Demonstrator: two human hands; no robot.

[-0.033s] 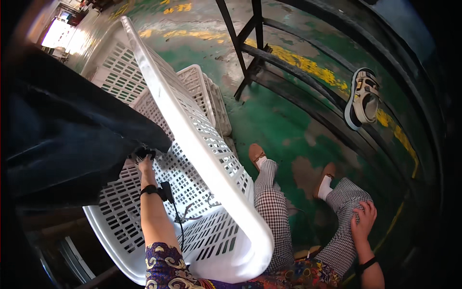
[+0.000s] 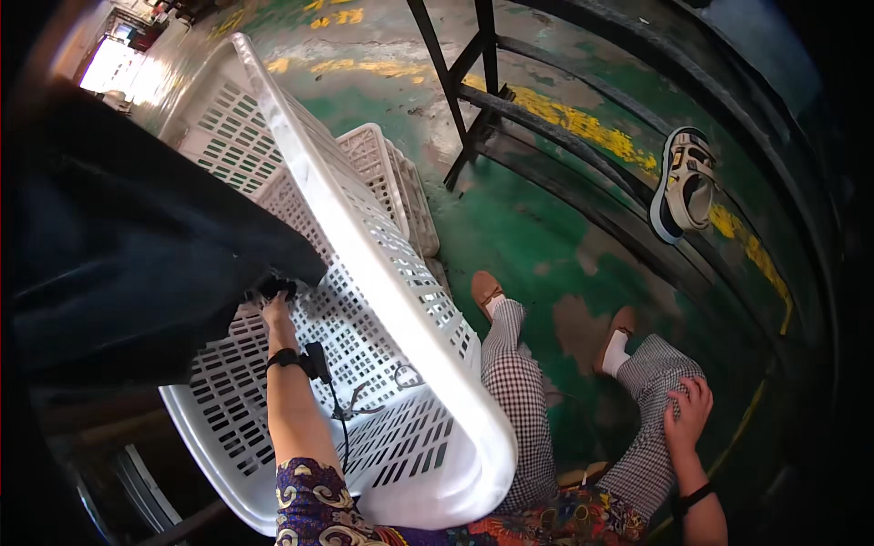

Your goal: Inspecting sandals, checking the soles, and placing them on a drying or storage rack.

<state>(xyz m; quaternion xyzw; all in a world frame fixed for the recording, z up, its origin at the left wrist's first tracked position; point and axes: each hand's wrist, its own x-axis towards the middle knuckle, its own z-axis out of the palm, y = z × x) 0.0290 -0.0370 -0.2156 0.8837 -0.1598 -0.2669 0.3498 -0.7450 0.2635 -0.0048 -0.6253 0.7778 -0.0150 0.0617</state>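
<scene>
**Inspector:** Your left hand (image 2: 273, 305) reaches into the white slotted crate (image 2: 364, 300), fingers closed on the edge of the dark cloth (image 2: 137, 264) draped over its rim at nine o'clock. The closure is mostly hidden by the cloth, so I judge it a pinch rather than a full grip.

**Operator:** And the right?

**Inspector:** Your right hand (image 2: 687, 409) lies flat on your checked trouser leg (image 2: 646, 400) at four o'clock, holding nothing.

**Operator:** How should I handle it?

**Inspector:** Take more cloth into the grip before drawing; a fingertip hold would likely slip. Keep your wrist cable (image 2: 341, 409) off the slots.

**Operator:** Room?

**Inspector:** The crate's raised rim (image 2: 401, 300) runs from eleven to five o'clock, close beside your left knee. A second crate (image 2: 391, 177) stands behind it, a black frame leg (image 2: 455, 100) at twelve. Green floor (image 2: 546, 227) opens toward two o'clock, where a sandal (image 2: 683, 187) lies.
</scene>
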